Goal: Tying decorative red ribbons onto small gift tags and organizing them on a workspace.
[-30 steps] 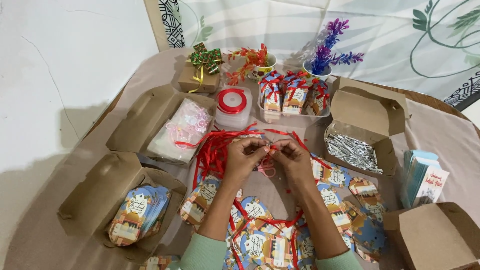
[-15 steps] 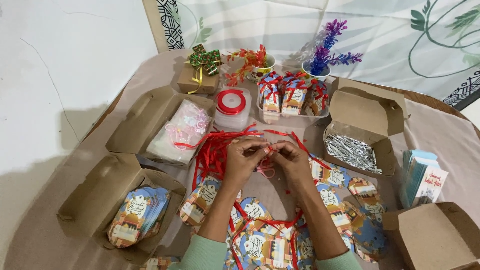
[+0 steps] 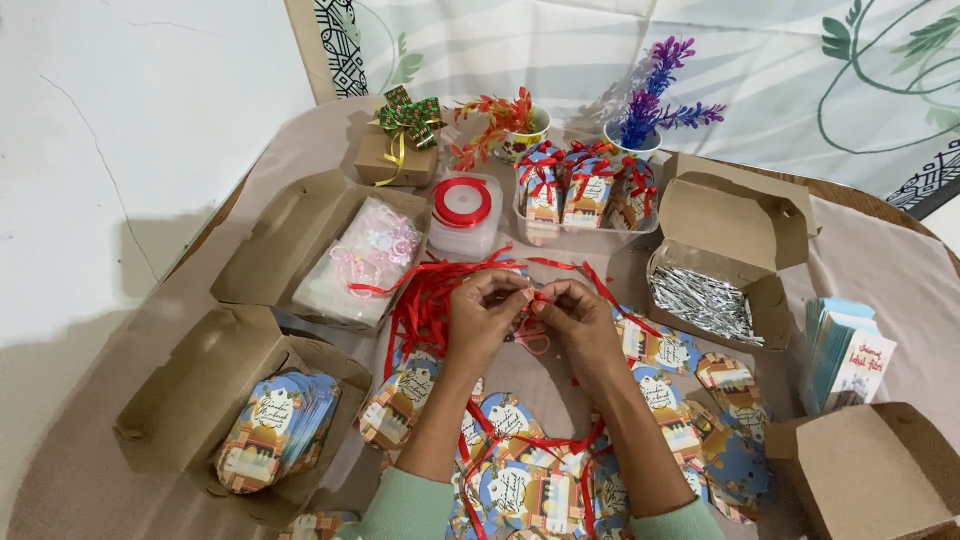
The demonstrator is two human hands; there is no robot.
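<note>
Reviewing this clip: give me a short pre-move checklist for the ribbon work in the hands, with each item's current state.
1. Both hands on the work: left hand and right hand meet fingertip to fingertip over the table. Ok.
2. Red ribbon piece pinched between the fingertips: ok.
3. Knot or bow formed: cannot tell, too small and covered by the fingers.
4. More ribbon within reach: loose red ribbon pile lies just beside the left hand. Ok.
5. Printed tags at hand: spread below the wrists. Ok.
6. Scissors clear of the hands: not ok, partly under them.
</note>
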